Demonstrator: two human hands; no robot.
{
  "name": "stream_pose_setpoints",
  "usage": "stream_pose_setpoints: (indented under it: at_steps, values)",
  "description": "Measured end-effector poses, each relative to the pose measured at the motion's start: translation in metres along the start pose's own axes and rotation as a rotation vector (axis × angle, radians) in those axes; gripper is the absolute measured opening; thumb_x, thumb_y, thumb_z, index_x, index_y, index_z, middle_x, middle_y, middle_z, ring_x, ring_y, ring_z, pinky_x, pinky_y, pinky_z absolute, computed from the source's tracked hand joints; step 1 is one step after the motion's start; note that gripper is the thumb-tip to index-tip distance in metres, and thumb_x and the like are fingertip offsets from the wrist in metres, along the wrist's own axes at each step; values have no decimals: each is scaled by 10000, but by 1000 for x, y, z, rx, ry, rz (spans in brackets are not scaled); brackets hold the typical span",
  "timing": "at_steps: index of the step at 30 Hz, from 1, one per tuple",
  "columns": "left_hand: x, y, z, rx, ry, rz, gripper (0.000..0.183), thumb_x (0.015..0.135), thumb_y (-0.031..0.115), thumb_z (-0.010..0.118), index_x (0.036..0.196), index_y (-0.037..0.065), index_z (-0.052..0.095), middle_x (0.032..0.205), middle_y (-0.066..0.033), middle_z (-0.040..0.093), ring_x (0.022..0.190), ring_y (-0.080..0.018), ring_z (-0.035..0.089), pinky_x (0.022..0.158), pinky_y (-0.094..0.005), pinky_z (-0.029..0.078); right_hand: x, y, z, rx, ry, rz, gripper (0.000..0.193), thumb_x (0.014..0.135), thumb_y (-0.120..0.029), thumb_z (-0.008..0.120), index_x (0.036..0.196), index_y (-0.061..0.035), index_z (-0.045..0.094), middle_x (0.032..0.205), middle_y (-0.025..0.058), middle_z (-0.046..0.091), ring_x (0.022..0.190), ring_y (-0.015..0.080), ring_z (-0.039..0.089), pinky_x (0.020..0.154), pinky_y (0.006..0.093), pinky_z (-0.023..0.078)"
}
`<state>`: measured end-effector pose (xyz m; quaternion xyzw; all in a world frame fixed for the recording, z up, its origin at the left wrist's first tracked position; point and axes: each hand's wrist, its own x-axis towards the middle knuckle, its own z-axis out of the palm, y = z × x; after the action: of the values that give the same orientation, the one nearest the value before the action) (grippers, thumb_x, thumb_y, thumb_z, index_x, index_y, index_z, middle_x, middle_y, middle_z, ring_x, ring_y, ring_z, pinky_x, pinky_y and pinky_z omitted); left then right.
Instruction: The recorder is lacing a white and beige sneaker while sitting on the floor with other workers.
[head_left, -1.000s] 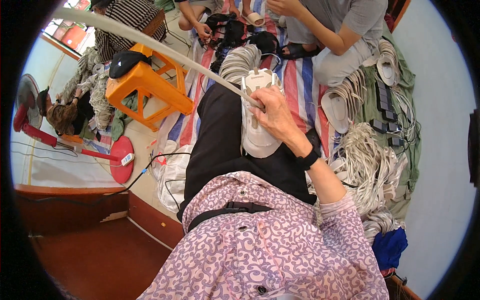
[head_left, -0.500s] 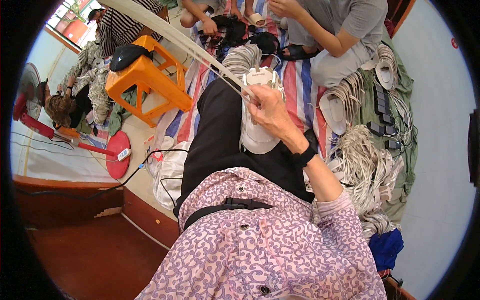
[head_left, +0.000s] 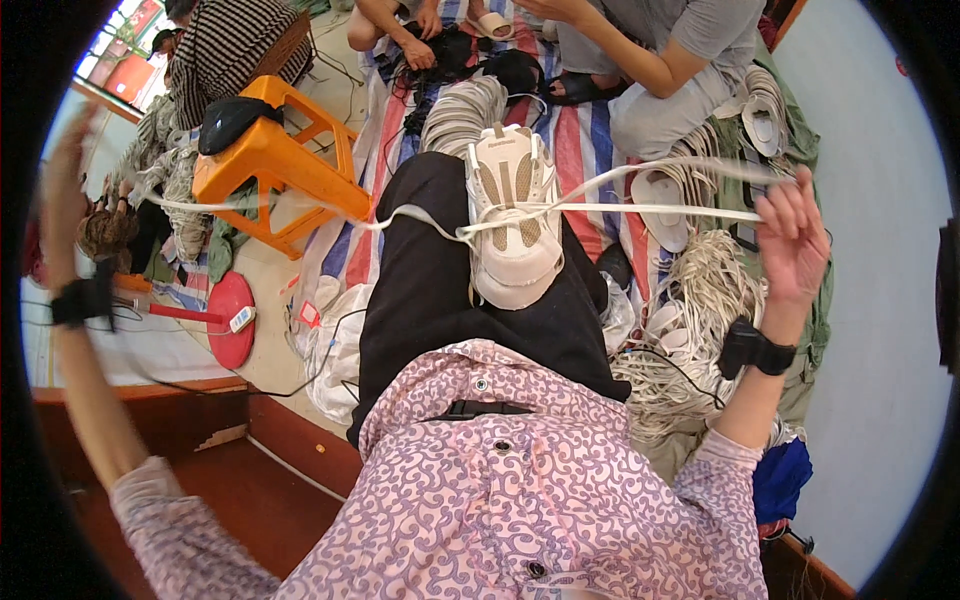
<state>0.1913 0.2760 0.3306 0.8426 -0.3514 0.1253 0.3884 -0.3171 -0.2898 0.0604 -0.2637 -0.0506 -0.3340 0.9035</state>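
Observation:
A cream-white shoe upper [head_left: 517,262] with tan mesh panels lies across my black-trousered lap, toe end toward me. A flat white shoelace [head_left: 650,209] crosses it, running out to both sides. At the right, my right hand [head_left: 795,230] is raised with its fingertips pinched on the shoelace, which stretches taut to the shoe; a second strand loops above it, blurred. My left hand [head_left: 72,175] is held up at the far left, smeared by motion. The other side of the lace sags toward it; whether the fingers hold its end cannot be made out.
An orange stool [head_left: 285,165] with a black cap stands at left, beyond a red fan base [head_left: 231,320]. Stacked shoe uppers [head_left: 465,115] lie ahead on striped sheeting. A heap of laces [head_left: 690,340] is at right. Two people's hands work at the far side.
My right hand has moved from the shoe out to the right, pulling lace. My left hand has come into view at left. The lace bundle stretched toward the upper left has dropped.

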Motion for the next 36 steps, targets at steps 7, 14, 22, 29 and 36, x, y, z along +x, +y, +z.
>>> stream_pose_setpoints:
  at_steps: [7, 14, 22, 29, 36]
  values:
    - [-133, 49, 387, -444, -564, -243, 257, 972, 185, 562, 991, -33, 697, 839, -112, 722, 750, -155, 723, 696, -273, 574, -141, -144, -165, -136, 681, -195, 355, 999, 32, 467, 1354, 41, 457, 727, -28, 273, 638, 99, 294, 595, 249, 281]
    - [-175, 73, 430, -483, -840, -322, 246, 951, 81, 541, 829, -86, 674, 683, -104, 689, 628, -149, 701, 596, -254, 571, -327, -241, -188, -270, 1270, -225, 341, 1017, 3, 464, 1357, -11, 493, 692, -32, 286, 600, 103, 272, 518, 250, 245]
    - [-170, 65, 438, -483, -974, -169, 301, 934, 132, 551, 743, -75, 657, 605, -108, 662, 570, -157, 686, 561, -280, 540, -399, -316, -166, -791, 1548, 47, 335, 971, -76, 578, 1293, -6, 512, 733, -2, 487, 566, 92, 438, 450, 241, 341]
    - [-165, 72, 440, -552, -1033, -431, 274, 889, 129, 584, 698, -52, 663, 591, -91, 659, 530, -132, 652, 506, -242, 501, -162, -90, -157, -1459, 915, 470, 221, 953, -166, 606, 1099, -4, 570, 918, 108, 699, 775, 180, 707, 620, 252, 529]
    - [-138, 86, 451, -400, -1199, -437, 278, 873, 103, 595, 639, -23, 675, 571, -37, 637, 509, -73, 589, 474, -206, 438, -12, 139, -18, -1052, 340, 522, 119, 952, -140, 650, 1003, -35, 673, 708, -55, 579, 566, 9, 433, 481, 179, 307]
